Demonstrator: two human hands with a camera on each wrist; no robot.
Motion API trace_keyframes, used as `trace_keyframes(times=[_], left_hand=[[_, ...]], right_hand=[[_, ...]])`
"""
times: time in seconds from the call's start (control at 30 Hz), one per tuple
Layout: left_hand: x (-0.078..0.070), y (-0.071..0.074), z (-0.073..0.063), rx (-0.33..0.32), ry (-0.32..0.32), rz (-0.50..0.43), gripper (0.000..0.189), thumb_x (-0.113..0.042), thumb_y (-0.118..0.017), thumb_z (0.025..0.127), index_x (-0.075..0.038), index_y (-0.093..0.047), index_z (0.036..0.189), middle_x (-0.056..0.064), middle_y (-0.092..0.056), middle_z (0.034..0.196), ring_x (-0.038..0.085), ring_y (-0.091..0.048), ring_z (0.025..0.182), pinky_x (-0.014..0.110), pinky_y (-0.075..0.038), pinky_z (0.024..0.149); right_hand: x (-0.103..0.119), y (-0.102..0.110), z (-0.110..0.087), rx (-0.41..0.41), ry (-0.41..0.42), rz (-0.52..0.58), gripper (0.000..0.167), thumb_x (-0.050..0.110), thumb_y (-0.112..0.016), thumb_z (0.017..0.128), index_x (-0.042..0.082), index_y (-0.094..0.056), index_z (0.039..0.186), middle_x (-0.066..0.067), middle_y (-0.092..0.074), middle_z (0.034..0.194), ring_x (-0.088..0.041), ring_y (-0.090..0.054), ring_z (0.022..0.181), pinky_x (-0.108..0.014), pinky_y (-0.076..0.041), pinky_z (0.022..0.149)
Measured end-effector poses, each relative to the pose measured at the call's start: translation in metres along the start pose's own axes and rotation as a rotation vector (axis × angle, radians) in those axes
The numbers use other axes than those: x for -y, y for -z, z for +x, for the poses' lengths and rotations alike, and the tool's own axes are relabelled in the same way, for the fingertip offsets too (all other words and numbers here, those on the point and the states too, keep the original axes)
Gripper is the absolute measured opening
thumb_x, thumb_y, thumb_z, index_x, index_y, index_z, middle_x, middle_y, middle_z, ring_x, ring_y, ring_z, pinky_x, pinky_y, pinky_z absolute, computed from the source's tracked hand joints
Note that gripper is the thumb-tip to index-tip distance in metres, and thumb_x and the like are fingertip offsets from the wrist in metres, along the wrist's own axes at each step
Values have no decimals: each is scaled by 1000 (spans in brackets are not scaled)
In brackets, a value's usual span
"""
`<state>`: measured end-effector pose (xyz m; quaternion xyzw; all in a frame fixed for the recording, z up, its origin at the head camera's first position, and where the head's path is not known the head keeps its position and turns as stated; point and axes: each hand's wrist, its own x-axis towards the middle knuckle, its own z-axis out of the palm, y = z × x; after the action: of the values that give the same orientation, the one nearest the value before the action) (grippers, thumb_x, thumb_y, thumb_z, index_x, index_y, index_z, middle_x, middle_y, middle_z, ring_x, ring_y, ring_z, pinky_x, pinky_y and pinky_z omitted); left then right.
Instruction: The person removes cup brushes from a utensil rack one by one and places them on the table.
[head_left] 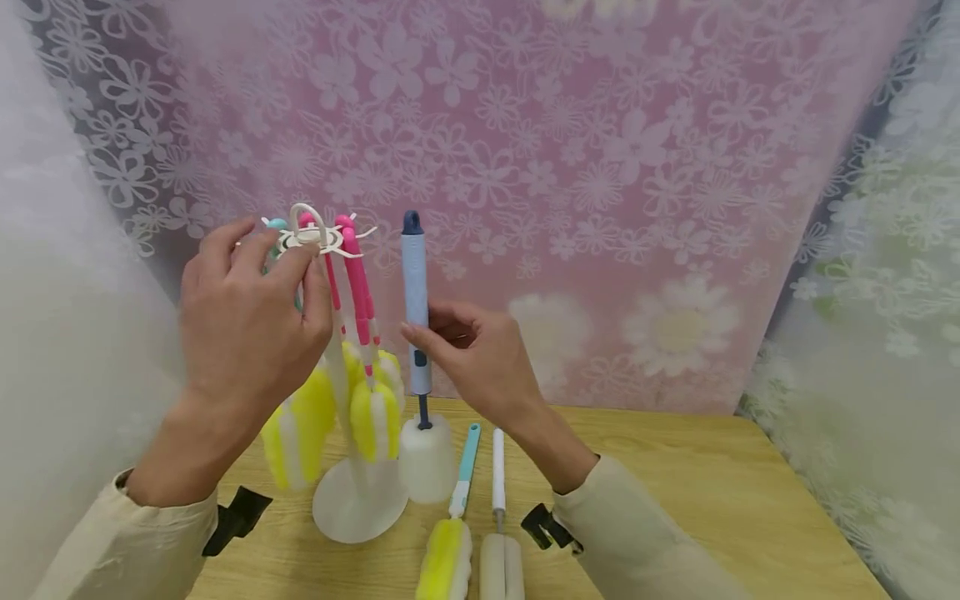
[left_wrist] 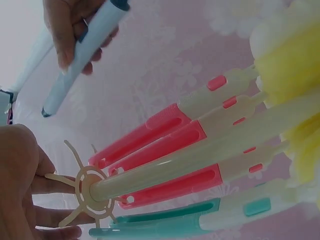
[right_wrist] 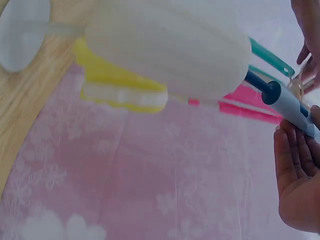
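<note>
A white stand (head_left: 358, 492) with a round base and a ring of hooks (head_left: 311, 239) at its top carries several sponge brushes. Pink handles (head_left: 358, 287) and teal handles (left_wrist: 165, 220) hang from the hooks, with yellow-and-white sponge heads (head_left: 375, 421) below. My left hand (head_left: 251, 321) grips the hook ring, fingers on its far side in the left wrist view. To the right of the stand, my right hand (head_left: 480, 354) pinches the light blue handle of a bottle brush (head_left: 415, 275) between thumb and fingers. That brush is upright, its white sponge head (head_left: 427, 458) down beside the stand.
On the wooden table (head_left: 660, 500) lie a teal-handled brush with a yellow sponge head (head_left: 442, 558) and a white-handled brush (head_left: 500, 567), both in front of the stand's right side. A pink floral curtain (head_left: 562, 167) hangs behind the table.
</note>
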<state>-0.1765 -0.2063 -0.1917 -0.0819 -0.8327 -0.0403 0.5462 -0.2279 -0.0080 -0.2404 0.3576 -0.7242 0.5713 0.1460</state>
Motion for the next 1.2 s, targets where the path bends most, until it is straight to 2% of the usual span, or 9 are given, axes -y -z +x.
trace_keyframes(times=[0.13, 0.37, 0.5, 0.67, 0.8, 0.93, 1.1, 1.2], left_hand=[[0, 2, 2, -39, -30, 43, 41, -22, -38, 93, 4, -69, 98, 24, -65, 93, 42, -49, 102, 57, -43, 73], [0, 6, 2, -54, -30, 83, 40, -20, -35, 93, 6, -64, 92, 24, -65, 83, 43, -50, 88, 57, -43, 67], [-1, 8, 2, -26, -46, 72, 34, -15, -37, 91, 2, -63, 103, 25, -65, 85, 45, -51, 87, 57, -45, 66], [-4, 8, 0, 41, -54, 80, 40, -9, -44, 87, -7, -62, 123, 28, -64, 101, 48, -54, 95, 59, -47, 71], [-6, 9, 0, 93, -44, 96, 43, -3, -50, 83, -8, -64, 123, 32, -61, 109, 51, -54, 101, 62, -46, 78], [-7, 8, 0, 119, -37, 99, 43, -1, -54, 81, -7, -64, 122, 33, -60, 110, 51, -52, 107, 64, -45, 82], [-10, 5, 1, 124, -47, 63, 42, 0, -53, 82, -5, -65, 122, 32, -59, 112, 50, -51, 111, 63, -44, 86], [-12, 2, 1, 115, -49, 34, 41, 0, -51, 82, -5, -65, 121, 30, -60, 114, 49, -52, 111, 62, -44, 87]], right_hand=[[-3, 23, -3, -39, 9, -61, 25, 23, -71, 87, 9, -71, 108, 2, -71, 89, -9, -67, 76, -28, -55, 71], [-23, 61, -14, -108, -38, -144, 28, 25, -71, 86, 8, -70, 109, 0, -71, 90, -11, -67, 77, -31, -55, 72], [-35, 79, -24, -129, -115, -170, 30, 26, -71, 86, 7, -70, 109, -3, -71, 91, -13, -67, 79, -32, -55, 73], [-58, 96, -41, -135, -270, -204, 36, 34, -70, 87, 7, -69, 111, -7, -71, 94, -15, -67, 83, -33, -56, 75], [-83, 103, -58, -121, -375, -210, 44, 35, -70, 86, 2, -67, 115, -12, -70, 96, -19, -68, 84, -35, -56, 75], [-111, 102, -76, -104, -463, -234, 43, 33, -70, 87, 2, -67, 116, -8, -71, 90, -18, -68, 78, -32, -56, 70], [-141, 94, -102, -35, -627, -289, 30, 32, -70, 87, 7, -72, 104, -1, -68, 76, -19, -64, 69, -32, -52, 60], [-155, 90, -116, 36, -684, -308, 25, 30, -69, 87, 6, -73, 92, -1, -64, 67, -22, -62, 64, -32, -51, 57]])
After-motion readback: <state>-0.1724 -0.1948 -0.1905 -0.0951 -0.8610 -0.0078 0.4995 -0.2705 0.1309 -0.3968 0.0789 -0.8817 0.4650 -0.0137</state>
